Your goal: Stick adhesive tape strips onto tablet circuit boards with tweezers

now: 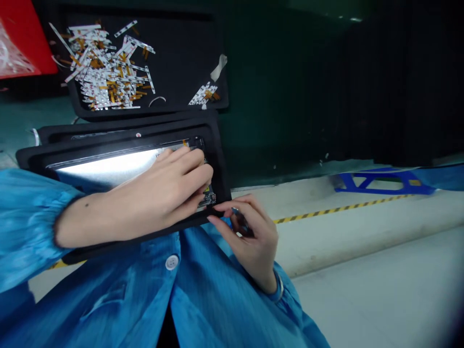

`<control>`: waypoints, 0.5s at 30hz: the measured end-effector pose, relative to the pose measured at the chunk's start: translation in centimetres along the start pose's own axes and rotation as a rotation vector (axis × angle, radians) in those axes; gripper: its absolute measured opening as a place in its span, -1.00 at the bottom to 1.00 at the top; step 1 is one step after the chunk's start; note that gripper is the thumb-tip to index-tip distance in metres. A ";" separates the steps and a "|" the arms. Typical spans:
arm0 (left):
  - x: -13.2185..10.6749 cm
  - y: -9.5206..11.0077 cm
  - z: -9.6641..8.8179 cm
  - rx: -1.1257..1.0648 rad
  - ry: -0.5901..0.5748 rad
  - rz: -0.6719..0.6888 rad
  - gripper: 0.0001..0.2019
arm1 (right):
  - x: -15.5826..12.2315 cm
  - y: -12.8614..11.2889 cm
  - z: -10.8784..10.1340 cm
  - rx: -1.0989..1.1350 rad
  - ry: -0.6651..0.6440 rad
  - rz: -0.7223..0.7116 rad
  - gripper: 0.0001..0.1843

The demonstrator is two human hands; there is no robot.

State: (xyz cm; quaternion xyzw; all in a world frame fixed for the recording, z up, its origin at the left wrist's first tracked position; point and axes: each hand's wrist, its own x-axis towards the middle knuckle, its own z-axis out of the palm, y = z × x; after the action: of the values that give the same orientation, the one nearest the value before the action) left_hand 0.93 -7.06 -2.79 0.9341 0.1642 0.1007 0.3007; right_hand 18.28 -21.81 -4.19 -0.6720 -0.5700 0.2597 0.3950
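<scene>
Dim tabletop (275, 121), white glare on silvery panel (108, 168) — left sleeve (29, 217) softly blurred, lower-right corner dark.

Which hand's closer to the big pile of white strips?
Left. In the picture, the left hand is below and right of the pile; the right hand is farther down and right.

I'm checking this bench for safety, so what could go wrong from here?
The nearest black tray seems to jut past the front edge of the green table, so a push might tip it. The left hand lies over an exposed circuit board, which could get knocked.
</scene>
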 end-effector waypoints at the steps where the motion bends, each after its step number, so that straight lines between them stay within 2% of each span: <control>1: -0.1 0.0 -0.1 -0.005 -0.001 -0.004 -0.86 | 0.0 0.0 0.1 0.009 0.009 -0.022 -0.88; 4: -0.7 -0.1 -0.3 0.034 0.025 -0.009 -0.86 | -0.2 0.4 0.6 -0.014 0.074 -0.130 -0.83; 8: -1.5 -0.1 -0.2 0.061 0.055 -0.016 -0.84 | -0.4 1.8 1.0 -0.123 0.129 -0.365 -0.79; 12: -2.0 0.1 0.0 0.074 0.049 0.001 -0.84 | 0.4 2.8 0.4 -0.232 0.085 -0.615 -0.83; 15: -2.1 0.3 0.4 0.097 0.042 0.026 -0.85 | 1.2 2.5 -0.3 -0.307 -0.008 -0.720 -0.87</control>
State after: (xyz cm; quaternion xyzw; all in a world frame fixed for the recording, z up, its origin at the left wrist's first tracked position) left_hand -0.78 -8.26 -3.08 0.9473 0.1628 0.1160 0.2505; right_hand 20.25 -20.78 -5.97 -0.4792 -0.8031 0.0190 0.3535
